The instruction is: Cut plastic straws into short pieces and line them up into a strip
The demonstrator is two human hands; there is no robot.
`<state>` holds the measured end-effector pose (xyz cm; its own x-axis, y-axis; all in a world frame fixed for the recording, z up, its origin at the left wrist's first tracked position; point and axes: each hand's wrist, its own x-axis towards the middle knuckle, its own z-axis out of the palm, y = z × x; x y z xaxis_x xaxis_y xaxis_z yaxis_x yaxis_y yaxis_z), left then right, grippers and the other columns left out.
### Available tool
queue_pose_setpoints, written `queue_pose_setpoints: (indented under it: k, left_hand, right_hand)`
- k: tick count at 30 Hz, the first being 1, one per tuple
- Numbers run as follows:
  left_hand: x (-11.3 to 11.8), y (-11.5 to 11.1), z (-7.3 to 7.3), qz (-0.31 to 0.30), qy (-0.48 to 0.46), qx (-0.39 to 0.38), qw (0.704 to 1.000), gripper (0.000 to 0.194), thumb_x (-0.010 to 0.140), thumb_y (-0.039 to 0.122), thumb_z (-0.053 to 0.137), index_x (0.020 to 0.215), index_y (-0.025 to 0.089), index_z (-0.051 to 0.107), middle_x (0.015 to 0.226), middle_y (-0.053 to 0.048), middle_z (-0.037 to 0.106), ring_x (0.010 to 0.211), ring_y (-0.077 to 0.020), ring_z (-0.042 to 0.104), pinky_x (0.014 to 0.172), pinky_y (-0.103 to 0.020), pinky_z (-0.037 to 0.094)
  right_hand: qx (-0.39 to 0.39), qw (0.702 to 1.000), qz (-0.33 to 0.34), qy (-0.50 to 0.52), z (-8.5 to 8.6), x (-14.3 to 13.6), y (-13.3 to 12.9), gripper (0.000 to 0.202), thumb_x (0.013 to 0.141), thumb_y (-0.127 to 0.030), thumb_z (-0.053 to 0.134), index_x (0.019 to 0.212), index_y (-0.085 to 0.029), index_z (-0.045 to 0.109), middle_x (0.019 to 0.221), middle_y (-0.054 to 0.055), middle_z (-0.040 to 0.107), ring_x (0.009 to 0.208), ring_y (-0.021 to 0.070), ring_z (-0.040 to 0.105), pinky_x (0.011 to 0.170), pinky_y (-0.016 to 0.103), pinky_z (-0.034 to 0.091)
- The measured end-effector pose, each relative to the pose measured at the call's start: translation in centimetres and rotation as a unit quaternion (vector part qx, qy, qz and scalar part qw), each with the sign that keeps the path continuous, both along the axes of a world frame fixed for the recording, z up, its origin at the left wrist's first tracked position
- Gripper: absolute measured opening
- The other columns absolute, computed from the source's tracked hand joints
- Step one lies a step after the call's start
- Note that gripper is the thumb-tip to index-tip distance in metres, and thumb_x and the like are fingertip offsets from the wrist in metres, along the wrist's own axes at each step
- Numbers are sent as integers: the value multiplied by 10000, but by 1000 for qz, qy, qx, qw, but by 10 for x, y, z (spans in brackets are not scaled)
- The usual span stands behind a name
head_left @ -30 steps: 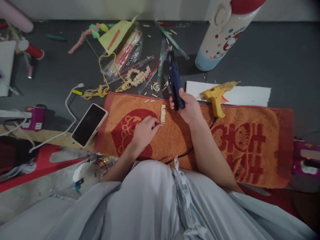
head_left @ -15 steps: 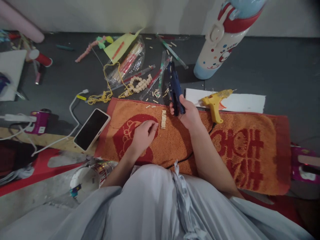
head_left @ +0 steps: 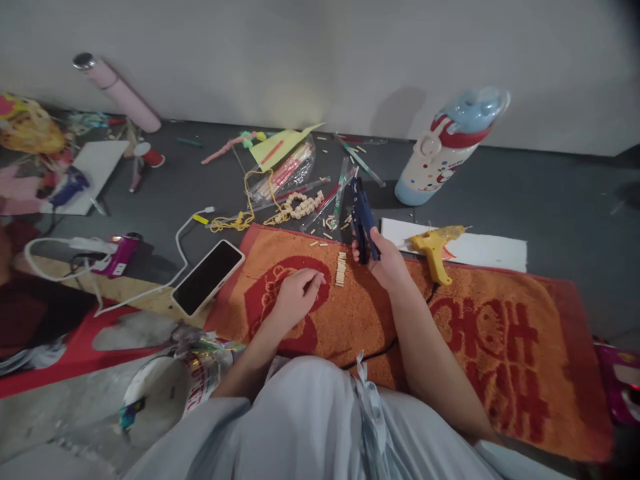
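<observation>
My right hand (head_left: 387, 261) is closed around a pair of dark-blue pliers (head_left: 364, 223), which point up and away from me. Over the orange towel (head_left: 370, 313) my left hand (head_left: 299, 293) is curled, thumb and fingertips together; whatever may be pinched there is too small to make out. Between the two hands, a neat row of short cut stick pieces (head_left: 341, 269) lies on the towel. More loose stick bits (head_left: 330, 223) are scattered beyond the towel's far edge. Beside them rests a small beige structure (head_left: 303, 205) built of such pieces.
A yellow glue gun (head_left: 436, 245) lies by a white board (head_left: 490, 252) on the right, with a bottle (head_left: 440, 153) behind. Left are a phone (head_left: 208, 277), a white cable (head_left: 181, 233) and yellow string (head_left: 233, 221). A bag of sticks (head_left: 290, 170) lies at the back. A bucket (head_left: 160, 393) stands below.
The view has tilted upward, so more of the wall and far left shows and things sit lower in the picture. Both hands keep nearly the same pose over the towel.
</observation>
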<state>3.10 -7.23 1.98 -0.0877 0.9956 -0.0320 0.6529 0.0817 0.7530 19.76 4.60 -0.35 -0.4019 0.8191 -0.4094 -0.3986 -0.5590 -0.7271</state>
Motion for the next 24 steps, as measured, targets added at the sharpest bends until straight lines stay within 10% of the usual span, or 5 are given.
queue_pose_setpoints:
  k: [16, 24]
  left_hand:
    - [-40, -32, 16, 55, -12, -11, 998, 261, 891, 286, 421, 719, 177, 584, 700, -26, 641, 657, -132, 572, 603, -245, 421]
    - [-57, -14, 27, 22, 47, 7, 999, 276, 902, 292, 401, 758, 169, 602, 764, -41, 663, 715, -147, 591, 674, -266, 432]
  right_hand:
    - [29, 999, 2, -40, -4, -1, -7, 366, 708, -527, 682, 833, -184, 666, 665, 18, 639, 548, 128, 561, 478, 254, 468]
    - [27, 999, 0, -25, -2, -3, -9, 359, 687, -502, 709, 835, -178, 666, 682, 15, 648, 578, 119, 565, 512, 236, 484]
